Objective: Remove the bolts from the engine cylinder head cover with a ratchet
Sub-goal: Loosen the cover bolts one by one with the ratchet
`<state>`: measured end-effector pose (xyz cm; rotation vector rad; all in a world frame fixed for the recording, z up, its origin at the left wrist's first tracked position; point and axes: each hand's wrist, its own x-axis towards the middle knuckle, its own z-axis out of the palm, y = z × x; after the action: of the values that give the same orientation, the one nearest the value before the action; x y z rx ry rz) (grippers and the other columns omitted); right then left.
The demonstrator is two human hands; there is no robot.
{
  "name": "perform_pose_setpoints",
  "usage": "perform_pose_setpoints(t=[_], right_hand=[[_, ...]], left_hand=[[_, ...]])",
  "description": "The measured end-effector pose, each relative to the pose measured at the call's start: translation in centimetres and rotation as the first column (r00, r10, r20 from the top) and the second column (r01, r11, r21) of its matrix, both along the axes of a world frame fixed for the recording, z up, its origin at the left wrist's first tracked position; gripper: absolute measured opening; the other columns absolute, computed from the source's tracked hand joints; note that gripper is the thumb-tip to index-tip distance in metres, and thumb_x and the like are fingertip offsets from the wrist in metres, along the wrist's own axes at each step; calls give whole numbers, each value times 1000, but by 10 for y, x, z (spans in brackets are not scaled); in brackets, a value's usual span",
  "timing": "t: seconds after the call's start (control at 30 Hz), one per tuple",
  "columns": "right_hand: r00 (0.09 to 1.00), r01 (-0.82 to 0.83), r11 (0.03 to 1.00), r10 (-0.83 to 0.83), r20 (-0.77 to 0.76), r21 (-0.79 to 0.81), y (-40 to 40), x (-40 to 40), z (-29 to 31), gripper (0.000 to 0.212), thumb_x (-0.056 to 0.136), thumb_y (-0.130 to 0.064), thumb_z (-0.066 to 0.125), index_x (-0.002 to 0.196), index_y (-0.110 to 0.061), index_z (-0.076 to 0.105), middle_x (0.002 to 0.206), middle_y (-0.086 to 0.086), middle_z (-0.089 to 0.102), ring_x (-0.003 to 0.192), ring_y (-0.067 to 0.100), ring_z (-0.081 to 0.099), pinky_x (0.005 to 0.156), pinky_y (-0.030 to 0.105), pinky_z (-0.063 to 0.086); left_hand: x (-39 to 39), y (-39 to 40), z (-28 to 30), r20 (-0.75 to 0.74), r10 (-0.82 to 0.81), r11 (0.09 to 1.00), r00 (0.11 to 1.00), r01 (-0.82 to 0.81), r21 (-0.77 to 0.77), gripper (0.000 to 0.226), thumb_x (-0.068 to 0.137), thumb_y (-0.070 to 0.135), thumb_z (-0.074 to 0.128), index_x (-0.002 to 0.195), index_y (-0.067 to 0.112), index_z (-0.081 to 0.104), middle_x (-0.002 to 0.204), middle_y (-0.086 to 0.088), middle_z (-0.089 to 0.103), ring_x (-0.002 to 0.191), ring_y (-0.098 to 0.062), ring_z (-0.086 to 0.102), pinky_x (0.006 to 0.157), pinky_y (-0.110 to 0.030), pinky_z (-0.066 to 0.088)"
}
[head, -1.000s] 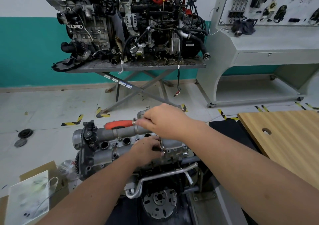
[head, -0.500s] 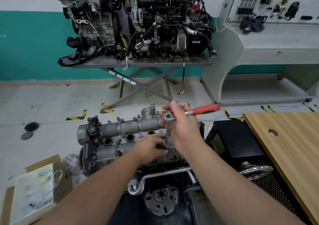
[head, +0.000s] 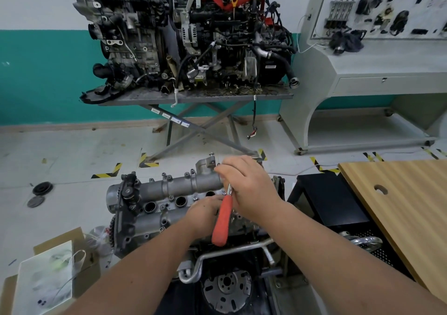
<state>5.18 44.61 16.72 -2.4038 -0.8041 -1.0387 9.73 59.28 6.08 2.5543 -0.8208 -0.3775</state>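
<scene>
The grey cylinder head cover (head: 174, 189) sits on top of the engine in front of me, with several small bolts (head: 191, 171) standing along its far edge. My right hand (head: 249, 189) grips the head of the ratchet (head: 223, 218) over the cover's right part. The ratchet's orange handle points down toward me. My left hand (head: 205, 212) rests on the cover beneath it, fingers curled at the ratchet's extension, which is mostly hidden by both hands.
A wooden table (head: 399, 205) stands at the right, with a black stand (head: 331, 201) beside it. Cardboard and a plastic bag (head: 48, 271) lie at the lower left. Two engines on a metal stand (head: 193, 97) and a grey console (head: 362, 72) are farther back.
The ratchet's orange handle has swung from pointing left, round to the right, and now points toward me. My right hand stayed at its head; my left hand stayed at the extension.
</scene>
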Motion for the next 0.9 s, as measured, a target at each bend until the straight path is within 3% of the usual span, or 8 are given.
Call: perform_pose_setpoints(t=[0.23, 0.47, 0.53, 0.6, 0.67, 0.73, 0.83, 0.9], right_hand=[[984, 163, 952, -176, -29, -258, 0, -3, 17, 20, 79, -11, 60, 96, -7, 71, 87, 8, 64, 74, 31, 58, 63, 43, 47], [736, 245, 774, -541, -408, -585, 25, -6, 61, 25, 94, -38, 41, 74, -24, 46, 72, -5, 50, 78, 24, 51, 112, 60, 22], [594, 231, 833, -530, -606, -503, 21, 6, 72, 33, 96, -36, 46, 67, -21, 40, 66, -3, 44, 72, 25, 50, 99, 48, 41], [335, 338, 940, -173, -926, -53, 14, 14, 77, 25, 96, -25, 53, 73, -15, 54, 71, 4, 60, 78, 32, 66, 78, 40, 54], [141, 571, 671, 487, -862, 473, 10, 16, 71, 14, 96, -11, 55, 86, -4, 61, 75, 11, 71, 84, 31, 74, 77, 35, 60], [203, 690, 259, 828, -524, 676, 9, 11, 60, 17, 98, -6, 51, 86, -2, 62, 72, 9, 73, 77, 23, 73, 68, 27, 59], [475, 651, -196, 858, -193, 733, 14, 3, 42, 21, 98, -4, 52, 78, -10, 57, 70, 5, 69, 78, 20, 68, 68, 29, 58], [615, 516, -259, 776, -143, 817, 19, -2, 30, 27, 100, -7, 52, 75, -18, 49, 79, 4, 71, 80, 19, 67, 62, 30, 56]], left_hand=[[-1, 3, 0, -94, 10, 984, 995, -27, -178, 22, 87, 25, 75, 106, 15, 73, 105, 12, 67, 97, 6, 60, 87, -17, 47], [-2, 2, -2, -123, 81, 981, 989, -101, -164, 9, 85, 27, 76, 92, 27, 70, 91, 22, 59, 94, -10, 57, 84, -25, 45], [0, 2, -3, -118, 41, 983, 992, -61, -171, 7, 86, 28, 76, 91, 26, 72, 108, 22, 60, 105, -8, 55, 95, -27, 43], [0, 2, -2, -124, 18, 983, 992, -40, -178, 7, 86, 27, 76, 92, 24, 74, 136, 14, 56, 121, -10, 54, 106, -32, 40], [1, 2, -2, -125, 21, 985, 992, -42, -169, 12, 86, 27, 75, 97, 22, 75, 145, 13, 51, 127, -11, 52, 109, -34, 38], [0, 1, -2, -110, 14, 987, 994, -31, -158, 15, 86, 28, 75, 99, 21, 75, 145, 13, 51, 127, -12, 52, 108, -36, 39], [0, 0, -1, -98, 9, 988, 995, -24, -155, 11, 86, 29, 76, 94, 22, 73, 143, 11, 53, 123, -15, 54, 105, -38, 42], [0, 1, -1, -115, 20, 988, 993, -37, -150, 11, 86, 29, 76, 94, 23, 72, 143, 11, 52, 126, -15, 52, 108, -38, 39]])
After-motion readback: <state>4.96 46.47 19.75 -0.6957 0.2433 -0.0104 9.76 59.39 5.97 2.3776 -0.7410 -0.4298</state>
